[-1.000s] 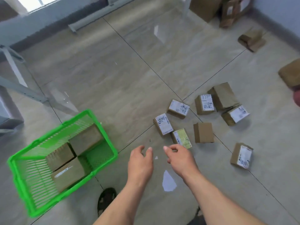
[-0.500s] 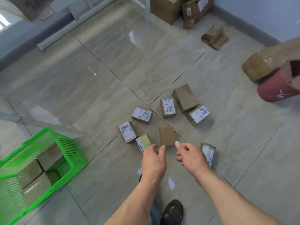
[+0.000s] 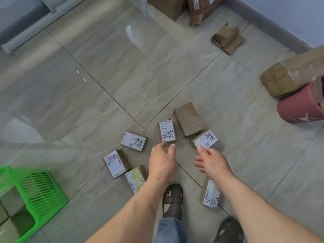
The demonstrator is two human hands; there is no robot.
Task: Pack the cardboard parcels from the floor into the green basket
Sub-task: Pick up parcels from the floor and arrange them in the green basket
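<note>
From the head camera, both hands reached down empty: the left hand (image 3: 162, 161) hung with loosely spread fingers just short of an upright labelled parcel (image 3: 167, 130), and the right hand (image 3: 213, 161) lay open beside a tilted labelled parcel (image 3: 204, 139). The green basket (image 3: 41, 187) sat well apart at the lower left, already holding some parcels.

Reaching for two parcels at once risked a weak grip on either, and a dropped one could skid on the glossy tiled floor (image 3: 122, 76). The sandalled foot (image 3: 172, 200) stood near a flat parcel (image 3: 210, 193) and could tread on it.

The parcels were small, squared cardboard blocks, matte brown, most with smooth white printed labels; a plain one (image 3: 188, 118) looked paper-wrapped and creased. The basket was rigid slotted plastic.
</note>
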